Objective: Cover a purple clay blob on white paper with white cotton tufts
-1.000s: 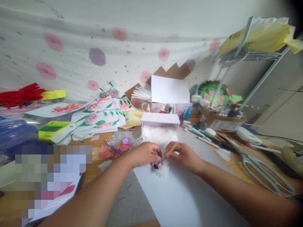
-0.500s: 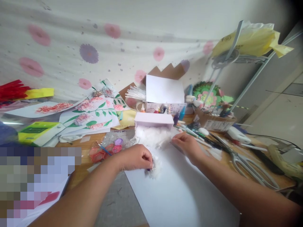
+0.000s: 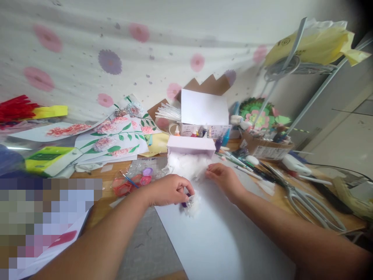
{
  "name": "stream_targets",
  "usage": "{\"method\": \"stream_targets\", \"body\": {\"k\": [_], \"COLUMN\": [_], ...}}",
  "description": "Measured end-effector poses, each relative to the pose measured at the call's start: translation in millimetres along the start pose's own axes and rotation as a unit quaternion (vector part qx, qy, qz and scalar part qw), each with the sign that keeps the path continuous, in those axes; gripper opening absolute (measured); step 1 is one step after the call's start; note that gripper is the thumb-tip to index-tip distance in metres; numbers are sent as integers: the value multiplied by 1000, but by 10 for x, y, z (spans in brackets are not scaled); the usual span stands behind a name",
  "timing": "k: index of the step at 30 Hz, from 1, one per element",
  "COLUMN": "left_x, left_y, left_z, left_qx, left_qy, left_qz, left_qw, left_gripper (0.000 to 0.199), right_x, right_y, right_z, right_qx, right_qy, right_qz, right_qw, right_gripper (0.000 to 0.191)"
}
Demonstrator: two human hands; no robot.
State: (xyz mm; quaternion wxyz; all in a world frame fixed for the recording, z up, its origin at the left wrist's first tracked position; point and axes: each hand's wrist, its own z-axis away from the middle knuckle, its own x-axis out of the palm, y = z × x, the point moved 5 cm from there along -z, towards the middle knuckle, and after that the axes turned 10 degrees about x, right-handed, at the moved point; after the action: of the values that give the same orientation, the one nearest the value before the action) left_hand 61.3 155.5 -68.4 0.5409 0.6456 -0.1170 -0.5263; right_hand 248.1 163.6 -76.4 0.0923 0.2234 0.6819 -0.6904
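Note:
Over the white paper sheet [image 3: 221,233], my left hand [image 3: 171,189] is closed at the fingertips on a white fluffy tuft [image 3: 192,208]. A small dark purple piece [image 3: 184,204] shows at the tuft's left side, under the fingers. My right hand [image 3: 225,179] is pinched at the right edge of white fluffy stuffing [image 3: 188,164] that spills from the front of a white box [image 3: 190,144]. Whether a wisp is between those fingertips is too small to make out.
Left lie painted flower sheets [image 3: 112,140], a yellow-green box [image 3: 46,159] and red plastic pieces [image 3: 122,187]. Large scissors [image 3: 311,206], brushes and pens lie to the right, before a cardboard box [image 3: 265,147]. Small bottles [image 3: 201,131] stand behind the white box.
My right hand has moved left, closer to the stuffing. My left fingers have shifted a little to the right over the tuft, and more of the purple piece shows. The view has shifted slightly.

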Motion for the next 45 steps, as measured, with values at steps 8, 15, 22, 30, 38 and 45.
{"method": "stream_targets", "body": {"k": [8,15,22,30,38,45], "left_x": [6,-31,-50,-18,-14,22], "left_y": [67,-7,-99,-38,5,-32], "left_z": [61,39,-72,-48,-21,3], "left_qx": [15,2,-2,14,11,-9], "left_qy": [-59,-51,87,68,6,-40], "left_qz": [-17,-24,-34,-15,-41,-19], "left_qw": [998,998,996,997,999,999], "left_gripper": [23,19,26,15,14,27], "right_x": [-93,39,94,91,202,305], "right_y": [-257,-590,-547,-489,-451,-371], "right_z": [175,406,344,327,342,370], "right_qx": [19,-30,7,22,49,78], "right_qy": [-29,-201,-186,-184,-215,-218], "right_qz": [1,-198,-177,-165,-176,-48], "right_qw": [999,959,966,969,959,972], "right_gripper": [21,22,25,22,16,9]}}
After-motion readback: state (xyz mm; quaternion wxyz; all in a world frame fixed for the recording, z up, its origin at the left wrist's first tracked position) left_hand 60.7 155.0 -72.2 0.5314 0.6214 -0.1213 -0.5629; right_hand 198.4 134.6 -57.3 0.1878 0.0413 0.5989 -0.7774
